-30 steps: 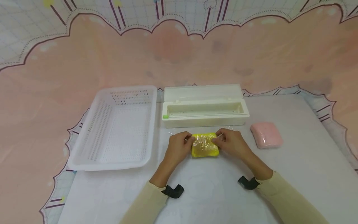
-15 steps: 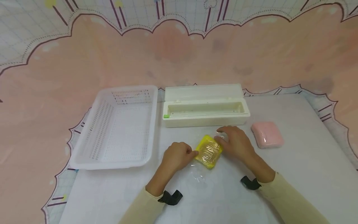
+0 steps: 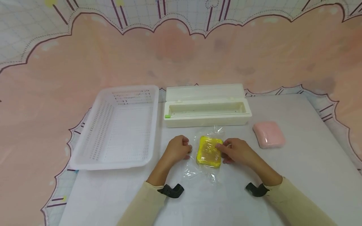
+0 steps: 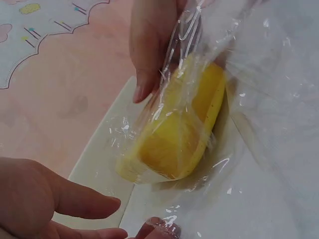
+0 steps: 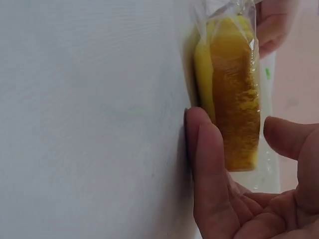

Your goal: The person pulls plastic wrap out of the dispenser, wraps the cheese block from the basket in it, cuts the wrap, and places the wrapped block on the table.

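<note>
A yellow rounded block [image 3: 210,151] with a darker amber face lies in loose clear plastic film [image 3: 195,171], whose ends spread out on the table. My left hand [image 3: 176,149] is beside the block's left side, apart from it, fingers bent loosely; in the left wrist view its thumb and fingers are spread near the film. With my right hand [image 3: 236,150] I hold the block by its right edge, thumb over the top. In the right wrist view, the fingers [image 5: 209,154] lie along the block's lower side, with the thumb opposite.
Behind the block stands an off-white film dispenser box [image 3: 207,121], lid raised, with a small green slider. A white perforated basket [image 3: 113,167] is to the left. To the right lies a pink film-wrapped block [image 3: 269,135]. A white sheet [image 3: 226,204] covers the table.
The yellow block has turned from lying crosswise, through a slant, to nearly lengthwise. The film has spread out around it. My left hand has let go and drawn back a little left.
</note>
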`<state>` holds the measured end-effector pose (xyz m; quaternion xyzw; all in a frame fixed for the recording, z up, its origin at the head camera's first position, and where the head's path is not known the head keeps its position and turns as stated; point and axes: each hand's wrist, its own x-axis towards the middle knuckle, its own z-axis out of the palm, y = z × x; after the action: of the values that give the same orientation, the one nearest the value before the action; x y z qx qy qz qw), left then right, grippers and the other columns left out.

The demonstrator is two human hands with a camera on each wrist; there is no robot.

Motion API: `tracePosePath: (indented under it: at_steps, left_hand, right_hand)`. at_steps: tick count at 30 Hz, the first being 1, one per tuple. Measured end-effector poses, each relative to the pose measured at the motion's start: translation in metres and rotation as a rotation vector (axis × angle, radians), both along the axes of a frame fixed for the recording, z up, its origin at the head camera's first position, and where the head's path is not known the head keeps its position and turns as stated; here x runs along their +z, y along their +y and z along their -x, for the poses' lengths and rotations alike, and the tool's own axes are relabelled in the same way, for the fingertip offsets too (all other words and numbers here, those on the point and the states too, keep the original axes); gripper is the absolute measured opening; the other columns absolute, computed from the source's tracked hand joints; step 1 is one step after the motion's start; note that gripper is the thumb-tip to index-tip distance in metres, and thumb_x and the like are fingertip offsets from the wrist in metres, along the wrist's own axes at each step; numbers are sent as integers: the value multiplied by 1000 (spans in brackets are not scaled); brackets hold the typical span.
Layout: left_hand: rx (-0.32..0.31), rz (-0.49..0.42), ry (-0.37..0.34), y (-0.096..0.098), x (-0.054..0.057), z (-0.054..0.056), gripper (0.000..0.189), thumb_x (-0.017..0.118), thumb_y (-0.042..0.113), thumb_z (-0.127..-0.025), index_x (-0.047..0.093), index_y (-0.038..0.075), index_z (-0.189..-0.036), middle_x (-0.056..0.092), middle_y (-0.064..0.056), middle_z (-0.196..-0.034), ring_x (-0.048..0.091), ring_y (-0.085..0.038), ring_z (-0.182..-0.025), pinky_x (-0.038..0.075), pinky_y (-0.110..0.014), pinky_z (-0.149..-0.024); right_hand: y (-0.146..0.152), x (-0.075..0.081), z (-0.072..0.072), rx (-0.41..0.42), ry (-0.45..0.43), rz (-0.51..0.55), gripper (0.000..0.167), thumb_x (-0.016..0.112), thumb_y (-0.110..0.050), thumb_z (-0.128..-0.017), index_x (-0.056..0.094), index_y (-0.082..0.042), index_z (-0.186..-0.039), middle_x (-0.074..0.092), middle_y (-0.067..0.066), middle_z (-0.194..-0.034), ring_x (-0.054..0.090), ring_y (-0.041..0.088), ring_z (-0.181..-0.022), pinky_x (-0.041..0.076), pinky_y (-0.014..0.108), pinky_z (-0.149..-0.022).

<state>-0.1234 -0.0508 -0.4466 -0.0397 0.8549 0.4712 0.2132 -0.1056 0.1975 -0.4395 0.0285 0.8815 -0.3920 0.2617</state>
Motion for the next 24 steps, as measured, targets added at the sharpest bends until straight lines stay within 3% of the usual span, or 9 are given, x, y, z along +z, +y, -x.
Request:
tracePosePath:
  at_steps: [3,7,14,20,24]
  left_hand:
    - [17,-48,-65,1,0,0,33,66,6,-94,58,-4,-124,58,-15,-111,71,-16,-76,61,-27,-64]
    - [42,-100,-87,2,-1,-1,37,64,5,-94,55,-5,-128,59,-17,-116,72,-17,-79,62,-28,-66]
    - [50,-204,-158,4,-6,2,38,55,20,-104,51,-5,-133,65,-16,-104,72,-18,-70,62,-31,-66]
    - [29,-277,-239,8,-14,10,40,47,36,-109,57,-2,-116,65,-11,-88,66,-17,-65,61,-30,-61]
    - [7,-280,-250,12,-18,14,38,45,36,-109,58,0,-111,62,-7,-82,61,-14,-60,57,-25,-56]
  right_hand:
    - [-2,-5,7,-25,-69,59,58,71,-46,-94,59,4,-123,70,9,-86,69,17,-67,59,29,-65]
    - [-3,-11,13,-45,-109,93,64,75,-46,-91,57,3,-128,71,11,-91,71,18,-71,60,30,-67]
    - [1,-18,14,-75,-152,150,64,76,-48,-90,57,1,-126,74,11,-91,72,19,-75,62,32,-70]
    - [3,-24,16,-89,-161,177,62,77,-50,-88,58,-1,-120,73,10,-90,72,18,-75,62,32,-70]
    - [4,-25,17,-88,-160,191,61,77,-50,-88,57,-1,-119,74,10,-90,73,18,-75,62,32,-70]
